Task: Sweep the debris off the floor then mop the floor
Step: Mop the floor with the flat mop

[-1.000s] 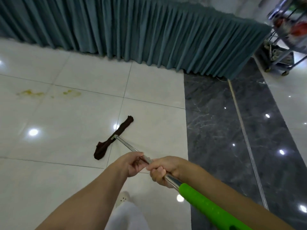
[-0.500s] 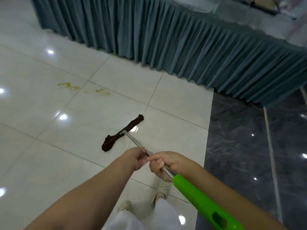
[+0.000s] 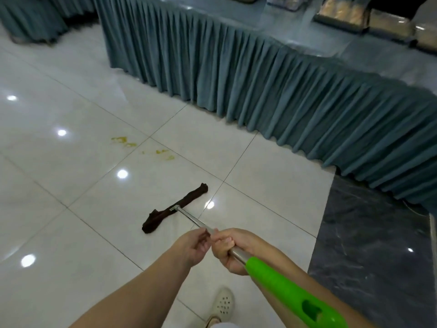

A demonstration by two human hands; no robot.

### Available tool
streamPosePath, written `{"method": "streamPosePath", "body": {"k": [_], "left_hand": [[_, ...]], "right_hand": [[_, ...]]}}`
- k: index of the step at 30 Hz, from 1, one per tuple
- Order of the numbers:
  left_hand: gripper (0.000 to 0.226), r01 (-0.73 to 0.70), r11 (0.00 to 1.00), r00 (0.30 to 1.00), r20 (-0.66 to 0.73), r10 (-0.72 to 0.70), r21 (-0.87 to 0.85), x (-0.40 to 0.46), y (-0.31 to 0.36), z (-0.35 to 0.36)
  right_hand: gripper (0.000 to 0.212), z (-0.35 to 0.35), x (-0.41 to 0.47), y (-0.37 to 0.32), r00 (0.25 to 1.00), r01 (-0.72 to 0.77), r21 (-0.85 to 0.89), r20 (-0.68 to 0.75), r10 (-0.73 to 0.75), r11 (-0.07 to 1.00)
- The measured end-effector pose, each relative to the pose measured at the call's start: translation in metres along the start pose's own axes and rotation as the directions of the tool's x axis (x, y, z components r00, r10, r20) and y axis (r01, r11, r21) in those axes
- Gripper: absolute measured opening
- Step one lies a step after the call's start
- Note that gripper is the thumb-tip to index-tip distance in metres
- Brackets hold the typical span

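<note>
A mop with a steel pole [image 3: 194, 220] and a green handle [image 3: 290, 292] reaches from me down to the white tiled floor [image 3: 71, 209]. Its dark brown cloth head [image 3: 175, 209] lies flat on the tiles. My right hand [image 3: 233, 249] grips the pole just above the green handle. My left hand [image 3: 196, 247] sits right in front of it, its fingertips pinching the pole. Yellow stains [image 3: 123, 140] and more yellow smears [image 3: 165, 154] mark the tiles beyond the mop head, apart from it.
A long table with a pleated teal skirt [image 3: 260, 91] runs across the back and right. Wrapped packs [image 3: 343, 15] lie on its top. Dark marble flooring [image 3: 369, 245] begins at the right. My white shoe [image 3: 222, 304] stands below my hands.
The view has swung up and to the left, so the stains now lie nearer the mop head in frame. Both hands stay on the pole; my left hand's grip has loosened to the fingertips.
</note>
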State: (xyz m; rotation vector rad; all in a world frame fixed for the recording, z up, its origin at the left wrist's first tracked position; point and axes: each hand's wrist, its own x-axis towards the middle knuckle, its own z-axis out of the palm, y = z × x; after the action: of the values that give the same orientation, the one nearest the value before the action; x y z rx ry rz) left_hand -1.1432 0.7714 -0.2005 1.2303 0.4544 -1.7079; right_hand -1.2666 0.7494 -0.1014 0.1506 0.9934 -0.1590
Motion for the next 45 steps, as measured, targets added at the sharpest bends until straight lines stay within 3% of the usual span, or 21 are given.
{"method": "streamPosePath", "body": {"k": [5, 13, 20, 28, 30, 33, 37, 45], "left_hand": [[0.017, -0.017, 0.998, 0.998, -0.059, 0.013, -0.060, 0.027, 0.009, 0.023], [0.019, -0.022, 0.991, 0.997, -0.082, 0.012, -0.128, 0.053, 0.052, 0.042], [0.017, -0.056, 0.986, 0.993, -0.110, 0.039, -0.155, 0.085, 0.128, 0.070], [0.011, -0.042, 0.977, 0.995, -0.103, 0.020, -0.209, 0.111, 0.239, 0.098], [0.016, -0.049, 0.976, 0.993, -0.114, 0.025, -0.211, 0.114, 0.271, 0.109], [0.050, -0.073, 0.983, 0.993, -0.101, 0.056, -0.167, 0.120, 0.311, 0.122], [0.025, -0.087, 0.981, 0.990, -0.126, 0.065, -0.172, 0.125, 0.351, 0.134], [0.023, -0.141, 0.975, 0.979, -0.172, 0.111, -0.171, 0.157, 0.403, 0.158]], "right_hand": [[0.026, -0.001, 0.013, -0.041, 0.997, -0.073, -0.028, -0.038, 0.072, 0.997], [0.032, 0.031, 0.042, -0.085, 0.998, -0.061, -0.053, -0.025, 0.060, 0.997], [0.042, 0.086, 0.060, -0.146, 0.999, -0.049, -0.078, 0.020, 0.051, 0.996], [0.022, 0.176, 0.109, -0.216, 0.998, -0.057, -0.063, 0.008, 0.057, 0.996], [0.021, 0.201, 0.119, -0.240, 0.998, -0.057, -0.093, 0.020, 0.059, 0.994], [0.021, 0.233, 0.135, -0.270, 0.998, -0.065, -0.089, -0.001, 0.065, 0.994], [0.022, 0.260, 0.153, -0.295, 0.994, -0.109, -0.082, -0.013, 0.108, 0.991], [0.024, 0.294, 0.184, -0.352, 0.982, -0.179, -0.173, -0.085, 0.166, 0.969]]}}
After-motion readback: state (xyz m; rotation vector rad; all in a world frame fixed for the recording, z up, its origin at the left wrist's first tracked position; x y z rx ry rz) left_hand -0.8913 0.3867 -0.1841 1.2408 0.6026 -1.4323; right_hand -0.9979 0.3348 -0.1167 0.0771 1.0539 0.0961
